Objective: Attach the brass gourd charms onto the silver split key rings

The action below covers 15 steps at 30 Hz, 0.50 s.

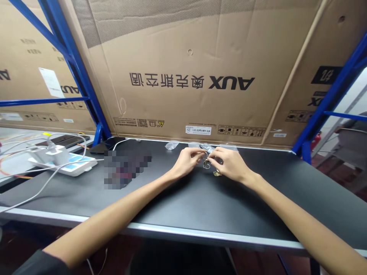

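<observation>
In the middle of the frame, slightly right of centre, a thin metal ring (206,167) hangs between the two hands, above the black tabletop (160,208). The left hand (186,162) is almost closed: its thumb and forefinger meet in a pinch at the upper part of the ring. The right hand (231,164) has curled fingers, and their tips come together at the right side of the same ring; how firmly they press, I cannot tell. Just below the right fingers there is a small gold-coloured metal piece (217,173); whether it hangs from the hand or lies on the tabletop is not clear.

The ring seems very light, and its wire is probably stiff but a little springy, so a strong squeeze could bend it. Being smooth and thin, it may slip or turn between dry fingertips. I judge that the best hold is on the wire itself, with the fingertips at two opposite sides. The gold-coloured piece looks rigid and is better taken by its edges. Behind the hands lie clear plastic bags (172,145), soft and crumpled.
</observation>
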{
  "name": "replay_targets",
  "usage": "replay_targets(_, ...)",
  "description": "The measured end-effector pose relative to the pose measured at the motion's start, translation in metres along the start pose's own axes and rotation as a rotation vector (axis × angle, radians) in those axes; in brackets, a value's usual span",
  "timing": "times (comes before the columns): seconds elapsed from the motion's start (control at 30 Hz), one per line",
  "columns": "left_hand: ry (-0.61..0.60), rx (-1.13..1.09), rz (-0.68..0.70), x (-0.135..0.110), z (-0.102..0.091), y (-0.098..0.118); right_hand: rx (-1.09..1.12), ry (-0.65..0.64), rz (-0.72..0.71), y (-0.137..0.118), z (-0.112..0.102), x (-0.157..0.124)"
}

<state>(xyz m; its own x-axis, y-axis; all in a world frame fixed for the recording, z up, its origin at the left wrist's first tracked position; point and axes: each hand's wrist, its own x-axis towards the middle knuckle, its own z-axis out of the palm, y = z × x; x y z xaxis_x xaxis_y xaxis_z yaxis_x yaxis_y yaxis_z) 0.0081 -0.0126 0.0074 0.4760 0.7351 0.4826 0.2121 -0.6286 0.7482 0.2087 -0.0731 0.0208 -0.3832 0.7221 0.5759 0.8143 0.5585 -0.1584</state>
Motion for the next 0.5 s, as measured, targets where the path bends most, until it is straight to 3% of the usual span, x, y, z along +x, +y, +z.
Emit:
replay_targets(0.13,-0.015,0.138,0.185,0.0008,-0.0013,-0.0064,-0.01,0.008,0.015,-0.0001,-0.0002,0.0002)
replay_targets(0.2,-0.014,0.122,0.209,0.0011,-0.0004,-0.0076,-0.003,0.014,0.014,0.0004,-0.0003,0.0005)
replay_targets(0.33,-0.009,-0.063,0.019,0.0013,0.0026,-0.0076,0.015,0.026,0.011,0.0017,0.0004,0.0011)
replay_targets(0.5,-0.082,-0.004,-0.15,0.0008,0.002,-0.0052,0.056,0.003,0.021,0.0011,0.0,0.0022)
